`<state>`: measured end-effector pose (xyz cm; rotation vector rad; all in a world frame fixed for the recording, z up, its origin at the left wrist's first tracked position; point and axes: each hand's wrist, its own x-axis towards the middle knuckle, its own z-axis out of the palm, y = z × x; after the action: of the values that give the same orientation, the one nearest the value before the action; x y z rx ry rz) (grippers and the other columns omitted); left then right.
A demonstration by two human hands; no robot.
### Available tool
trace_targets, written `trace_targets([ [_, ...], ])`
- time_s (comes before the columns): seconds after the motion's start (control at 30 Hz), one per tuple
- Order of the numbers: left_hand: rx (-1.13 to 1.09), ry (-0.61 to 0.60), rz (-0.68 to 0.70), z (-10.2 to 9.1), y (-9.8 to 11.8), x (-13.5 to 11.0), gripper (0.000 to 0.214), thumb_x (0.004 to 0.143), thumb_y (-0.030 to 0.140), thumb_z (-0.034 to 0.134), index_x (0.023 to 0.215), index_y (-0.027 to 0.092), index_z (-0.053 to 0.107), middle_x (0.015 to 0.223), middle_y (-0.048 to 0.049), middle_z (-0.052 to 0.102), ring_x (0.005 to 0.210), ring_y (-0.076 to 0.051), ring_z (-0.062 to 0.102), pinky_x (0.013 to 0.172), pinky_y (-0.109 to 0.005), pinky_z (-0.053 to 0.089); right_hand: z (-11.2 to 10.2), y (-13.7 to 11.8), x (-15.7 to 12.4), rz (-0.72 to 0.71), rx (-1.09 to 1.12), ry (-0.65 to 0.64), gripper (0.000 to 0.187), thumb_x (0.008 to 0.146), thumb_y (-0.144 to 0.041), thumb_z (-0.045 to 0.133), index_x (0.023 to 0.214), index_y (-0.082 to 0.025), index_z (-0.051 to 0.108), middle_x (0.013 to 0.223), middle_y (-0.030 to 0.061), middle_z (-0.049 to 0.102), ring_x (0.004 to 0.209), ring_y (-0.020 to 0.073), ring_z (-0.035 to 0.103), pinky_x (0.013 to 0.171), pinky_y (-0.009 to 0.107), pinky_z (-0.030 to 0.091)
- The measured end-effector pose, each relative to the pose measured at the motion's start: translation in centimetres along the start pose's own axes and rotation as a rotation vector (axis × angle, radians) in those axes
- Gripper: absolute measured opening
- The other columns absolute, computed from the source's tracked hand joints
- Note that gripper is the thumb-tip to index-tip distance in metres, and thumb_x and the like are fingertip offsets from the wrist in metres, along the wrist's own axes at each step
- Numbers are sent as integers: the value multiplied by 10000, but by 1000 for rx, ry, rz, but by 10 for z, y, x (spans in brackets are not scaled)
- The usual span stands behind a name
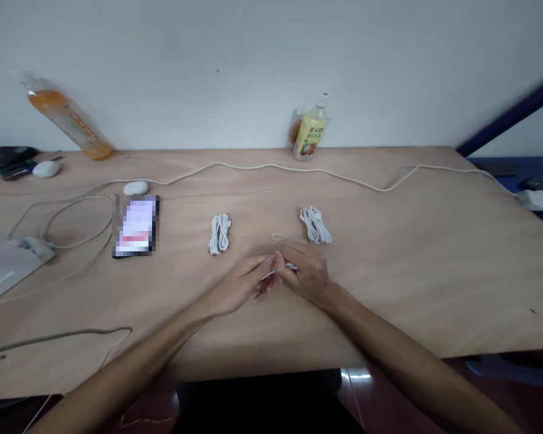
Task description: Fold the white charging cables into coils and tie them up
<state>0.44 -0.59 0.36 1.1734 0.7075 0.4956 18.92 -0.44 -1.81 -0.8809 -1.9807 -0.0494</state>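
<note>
Close together over the table's front middle, my left hand (244, 283) and my right hand (305, 271) are both closed on a white cable (268, 275). Short stretches of it show between the fingers; the rest is hidden in the palms. Just beyond my fingers lies a small white loop (279, 237), thin like a tie. To the left of it rests a bundled white cable (219, 234), folded into a compact hank. Another bundled white cable (315, 225) lies beyond my right hand.
A phone (136, 228) and a white earbud case (136, 188) lie to the left. One long white cord (271, 166) crosses the back of the wooden table (411, 259). An orange drink bottle (70, 123) and a yellow-labelled bottle (312, 129) stand by the wall.
</note>
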Motion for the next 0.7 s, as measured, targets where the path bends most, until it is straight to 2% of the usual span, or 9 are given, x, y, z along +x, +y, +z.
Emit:
trace_targets([
  [0.13,-138,-91,-100,-1,2,-1,597,935,798,668,860,232,494,706,74,423,554,-94,312,504,-256,263,-1,0,0,-19,-1,-16,409,1033,-61,546,663,-236,522,581,-35,536,545,136,445,547,312,335],
  [0.23,-199,-88,-147,0,2,-2,576,925,757,711,871,248,444,701,101,320,566,-90,220,517,-248,199,-1,0,0,-13,3,-20,410,1032,-70,553,660,-239,520,588,-33,526,551,142,450,557,313,344],
  [0.37,-173,-23,-163,-2,1,-2,584,927,767,688,852,247,433,692,98,332,565,-87,195,517,-256,159,-3,2,-1,27,-23,-44,352,1043,-132,561,708,-238,582,648,-11,562,587,158,487,571,310,368],
  [0.47,-180,-16,-164,-3,1,-2,598,896,772,720,847,247,437,675,106,321,555,-85,177,505,-250,158,-4,5,-1,2,-70,-91,345,1053,-167,551,721,-237,610,666,0,577,603,163,495,576,314,363],
  [0.6,-194,-46,-189,-1,3,-4,594,911,762,717,827,248,431,679,102,326,546,-85,202,483,-239,182,-5,6,-1,-61,-91,-90,381,1032,-125,552,668,-239,557,615,-14,545,568,155,462,571,325,347],
  [0.7,-197,-42,-209,1,4,-5,580,919,747,724,831,243,451,687,89,360,545,-85,230,470,-234,186,-5,3,-1,-57,-55,-58,395,1017,-89,546,654,-242,515,579,-33,508,534,143,427,546,321,322],
])
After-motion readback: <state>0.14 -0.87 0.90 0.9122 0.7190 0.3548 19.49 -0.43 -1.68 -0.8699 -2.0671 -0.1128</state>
